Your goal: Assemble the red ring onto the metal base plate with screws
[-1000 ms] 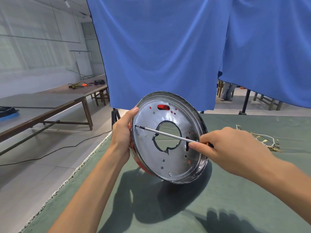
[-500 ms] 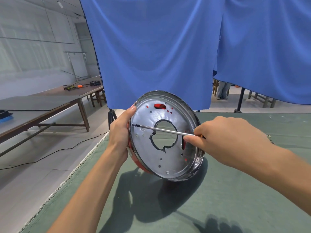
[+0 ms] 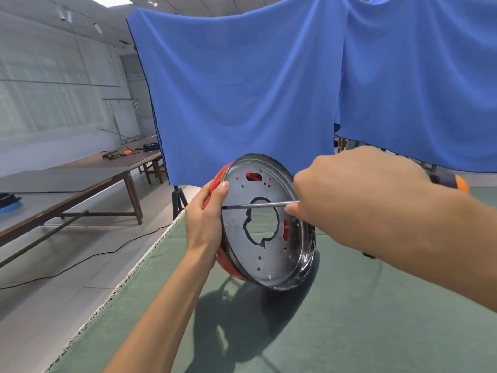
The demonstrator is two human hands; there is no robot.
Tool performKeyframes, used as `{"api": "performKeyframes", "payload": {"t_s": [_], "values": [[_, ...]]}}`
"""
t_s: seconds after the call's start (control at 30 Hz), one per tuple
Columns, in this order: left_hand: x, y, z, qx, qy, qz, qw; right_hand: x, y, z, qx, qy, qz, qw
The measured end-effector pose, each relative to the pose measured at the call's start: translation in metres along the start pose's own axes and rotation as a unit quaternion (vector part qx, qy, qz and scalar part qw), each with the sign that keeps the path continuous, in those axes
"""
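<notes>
The round metal base plate [image 3: 265,262] stands on edge on the green mat, its dished inner face toward me, with a large cut-out in the middle. The red ring [image 3: 215,181] sits behind it and shows at the plate's left rim and through its slots. My left hand [image 3: 205,219] grips the left rim of plate and ring, thumb on the inner face. My right hand [image 3: 347,195] holds a screwdriver; its steel shaft [image 3: 261,205] runs left across the plate to the left rim beside my thumb. The orange handle end [image 3: 461,183] sticks out behind the hand.
A green mat [image 3: 349,319] covers the table; its left edge runs diagonally beside the plate. Blue cloth [image 3: 242,90] hangs close behind. A long wooden table [image 3: 67,179] with tools stands to the left, and a cable lies on the floor.
The plate has turned more edge-on, so the red ring now shows at its left. My right hand rose and swung across, and the screwdriver shaft lies nearly level. The camera tilted up.
</notes>
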State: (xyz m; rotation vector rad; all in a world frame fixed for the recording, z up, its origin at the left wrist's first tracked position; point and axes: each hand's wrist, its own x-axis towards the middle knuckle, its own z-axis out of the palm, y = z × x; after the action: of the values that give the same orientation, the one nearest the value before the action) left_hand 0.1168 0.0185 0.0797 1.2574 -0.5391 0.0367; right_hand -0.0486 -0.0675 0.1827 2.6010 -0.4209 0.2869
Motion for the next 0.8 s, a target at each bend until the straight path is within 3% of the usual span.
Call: {"api": "performKeyframes", "payload": {"t_s": [0.27, 0.6, 0.7, 0.8], "values": [[-0.005, -0.009, 0.000, -0.001, -0.002, 0.038, 0.999, -0.003, 0.005, 0.001, 0.056, -0.053, 0.021, 0.997], [0.004, -0.020, -0.008, -0.037, -0.034, -0.023, 0.998, -0.001, 0.002, 0.005, 0.022, -0.056, -0.021, 0.998], [0.004, -0.023, -0.008, -0.040, -0.050, -0.017, 0.998, 0.003, 0.010, 0.010, 0.056, -0.124, -0.038, 0.990], [0.001, -0.027, -0.008, -0.047, -0.068, -0.003, 0.997, 0.014, 0.027, 0.009, 0.169, -0.277, -0.024, 0.946]]}}
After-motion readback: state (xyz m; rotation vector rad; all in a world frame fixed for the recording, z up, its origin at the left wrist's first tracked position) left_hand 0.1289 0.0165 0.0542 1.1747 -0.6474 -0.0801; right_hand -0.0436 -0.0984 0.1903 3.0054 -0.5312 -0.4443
